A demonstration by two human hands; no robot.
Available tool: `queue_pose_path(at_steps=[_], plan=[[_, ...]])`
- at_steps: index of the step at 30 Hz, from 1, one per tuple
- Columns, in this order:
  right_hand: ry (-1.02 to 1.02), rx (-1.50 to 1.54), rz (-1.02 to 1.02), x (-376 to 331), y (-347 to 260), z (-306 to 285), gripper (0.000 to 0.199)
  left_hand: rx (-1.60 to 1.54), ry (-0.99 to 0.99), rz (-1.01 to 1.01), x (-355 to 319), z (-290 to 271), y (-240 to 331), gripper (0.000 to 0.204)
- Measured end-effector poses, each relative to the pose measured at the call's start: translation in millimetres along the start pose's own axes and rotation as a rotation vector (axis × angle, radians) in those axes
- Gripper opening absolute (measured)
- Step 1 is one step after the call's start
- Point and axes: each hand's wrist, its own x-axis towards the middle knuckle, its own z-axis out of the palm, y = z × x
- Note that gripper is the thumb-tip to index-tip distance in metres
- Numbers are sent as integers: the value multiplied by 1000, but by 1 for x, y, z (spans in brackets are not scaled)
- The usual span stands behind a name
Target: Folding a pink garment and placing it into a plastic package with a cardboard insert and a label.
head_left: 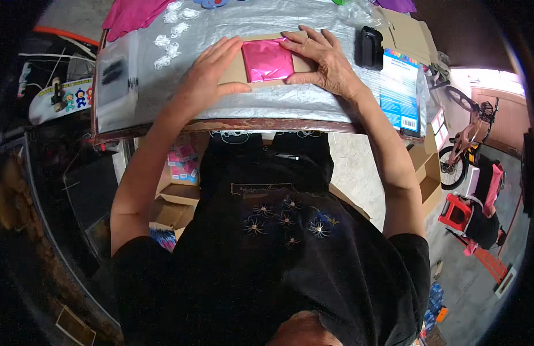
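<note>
Both grips are spread flat, nothing clasped: the left hand (212, 72) is pressed on the left end of a brown cardboard piece (235, 72), the right hand (322, 57) on its right end, fingers touching a shiny pink foil square (267, 59) laid on the cardboard. The cardboard is seen mid-bench, near the front edge of the silver-covered bench (221, 109). White lace pieces (169, 46) lie toward the far left; a black device (371, 47) and a blue printed packet (399, 86) are seen by the right edge.
</note>
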Motion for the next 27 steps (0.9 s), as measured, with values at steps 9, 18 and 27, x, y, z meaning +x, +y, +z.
queue_pose_path(at_steps=[9,18,27], plan=[[49,-22,81,-1,-7,2,81,83,-30,140,35,6,6,76],[141,238,184,-11,-8,-14,53,141,-39,179,45,25,20,61],[83,-97,223,-44,-9,-5,47,142,-16,170,48,25,26,57]])
